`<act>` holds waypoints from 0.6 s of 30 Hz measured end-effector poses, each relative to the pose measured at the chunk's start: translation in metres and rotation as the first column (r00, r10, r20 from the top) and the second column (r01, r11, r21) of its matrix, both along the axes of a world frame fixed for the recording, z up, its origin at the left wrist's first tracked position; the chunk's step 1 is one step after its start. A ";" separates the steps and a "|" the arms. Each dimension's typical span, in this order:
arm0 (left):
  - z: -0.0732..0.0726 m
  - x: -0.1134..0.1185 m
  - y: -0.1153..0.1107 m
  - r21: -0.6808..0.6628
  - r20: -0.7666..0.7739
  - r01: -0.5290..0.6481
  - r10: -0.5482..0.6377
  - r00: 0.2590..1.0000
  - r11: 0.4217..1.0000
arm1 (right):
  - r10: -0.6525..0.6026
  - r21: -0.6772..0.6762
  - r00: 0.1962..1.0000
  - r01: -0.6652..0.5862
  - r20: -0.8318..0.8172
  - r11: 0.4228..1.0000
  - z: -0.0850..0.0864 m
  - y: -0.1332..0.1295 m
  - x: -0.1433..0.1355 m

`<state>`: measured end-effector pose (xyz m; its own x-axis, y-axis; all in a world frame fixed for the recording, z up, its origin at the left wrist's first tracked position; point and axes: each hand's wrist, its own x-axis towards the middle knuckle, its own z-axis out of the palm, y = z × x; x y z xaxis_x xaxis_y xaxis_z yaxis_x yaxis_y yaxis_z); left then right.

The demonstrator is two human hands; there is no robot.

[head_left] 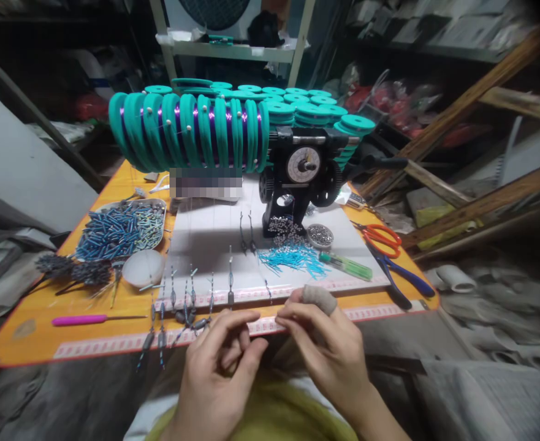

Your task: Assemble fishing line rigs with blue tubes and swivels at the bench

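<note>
So both hands are at the near edge of the bench [35,309], fingertips facing each other with a small gap between them. Left hand [221,361] is half curled, thumb clear of the index finger, and I can't make out anything in it. Right hand [327,340] has thumb and index tips close together, with a grey wrap [319,299] on one finger; can't tell if it's pinching something thin.

The dark weighted rigs [230,297] dangle just beyond and to the left of the left hand, and a thin strand [268,293] hangs just past the right fingertips. Further out from the right hand there's a scatter of light-blue bits [292,260], a green cutter [346,266] and, off to its right, blue-handled pliers [410,278]. Pink-handled tool [79,320] lies well left of the left hand. Teal spools [184,131] sit way out past both.
</note>
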<state>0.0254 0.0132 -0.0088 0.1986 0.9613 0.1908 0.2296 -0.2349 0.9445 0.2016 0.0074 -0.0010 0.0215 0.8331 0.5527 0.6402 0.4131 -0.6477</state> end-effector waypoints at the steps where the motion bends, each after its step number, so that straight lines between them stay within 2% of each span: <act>1: 0.002 0.001 0.001 -0.032 0.008 0.017 -0.016 1.000 0.999 | 0.019 0.004 1.000 -0.018 -0.018 1.000 0.003 -0.002 -0.003; 5: 0.010 0.002 0.005 -0.077 0.018 0.083 -0.082 0.996 0.994 | 0.094 0.071 0.996 -0.093 -0.005 0.993 0.011 -0.009 -0.011; 11: 0.014 -0.004 0.004 -0.160 0.116 0.087 -0.069 0.991 0.983 | 0.051 0.057 0.999 -0.052 0.011 0.997 0.010 -0.013 -0.009; 15: 0.018 -0.007 0.001 -0.145 0.114 0.157 -0.141 0.983 0.977 | 0.141 0.123 0.989 -0.146 0.050 0.982 0.015 -0.013 -0.012; 18: 0.021 -0.008 0.000 -0.139 0.092 0.174 -0.162 0.982 0.975 | 0.199 0.098 0.979 -0.203 0.047 0.974 0.017 -0.012 -0.013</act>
<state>0.0179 0.0133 0.0122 0.3493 0.9342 0.0732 0.1210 -0.1224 0.9851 0.1884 -0.0044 0.0161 -0.1622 0.7579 0.6319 0.5599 0.5980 -0.5735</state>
